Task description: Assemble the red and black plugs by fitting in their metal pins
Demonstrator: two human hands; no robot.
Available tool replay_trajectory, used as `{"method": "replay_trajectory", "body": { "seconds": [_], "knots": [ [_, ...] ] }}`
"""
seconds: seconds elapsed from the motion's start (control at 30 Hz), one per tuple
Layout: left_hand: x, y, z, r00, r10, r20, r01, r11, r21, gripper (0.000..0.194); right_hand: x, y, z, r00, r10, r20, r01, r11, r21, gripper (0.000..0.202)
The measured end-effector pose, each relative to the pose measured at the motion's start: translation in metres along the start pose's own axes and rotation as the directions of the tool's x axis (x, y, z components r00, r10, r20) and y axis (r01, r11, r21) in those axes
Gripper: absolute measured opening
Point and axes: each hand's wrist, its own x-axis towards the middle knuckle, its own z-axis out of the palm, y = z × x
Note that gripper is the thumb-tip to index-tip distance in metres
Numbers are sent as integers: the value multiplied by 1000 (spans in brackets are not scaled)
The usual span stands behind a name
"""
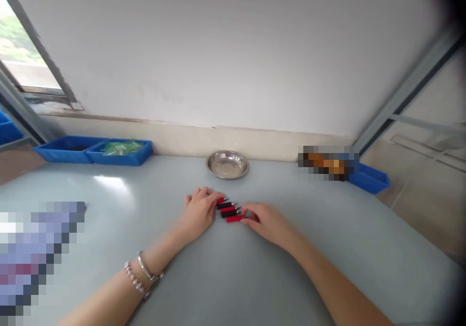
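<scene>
Several short red and black pens with silvery tips lie side by side in a slanting row on the table, tips pointing right. At the far end of the row, my left hand (199, 210) has its fingers curled and closed on a red pen (220, 200). My right hand (267, 221) pinches the tip end of the nearest red pen (233, 218) with thumb and fingers. Between them lie a black pen (226, 205) and another black pen (229, 214), with red showing between these two. My fingers partly hide the pen ends.
A round metal dish (227, 165) stands by the wall behind the pens. Blue trays (120, 160) sit at back left, one with a green plastic bag (122, 147). Another blue tray (369, 178) is at back right, beside a blurred-out object (325, 163). Something pixelated (32, 248) lies left.
</scene>
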Motion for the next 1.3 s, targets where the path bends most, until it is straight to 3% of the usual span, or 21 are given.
{"method": "replay_trajectory", "body": {
  "seconds": [0.57, 0.87, 1.3],
  "knots": [
    [2, -5, -4, 999, -36, 1, 36, 999, 27, 26, 1, 1, 1, 1000, -15, -11, 15, 1000, 2, 13],
    [3, -17, -20, 984, -129, 126, 127, 992, 25, 18, 0, 1, 1, 1000, -1, 0, 1, 1000, -5, 13],
    [0, -10, -14, 994, -106, 22, 104, 992, 66, 15, 2, 6, 3, 999, 5, -50, -5, 1000, 14, 18]
  ]
}}
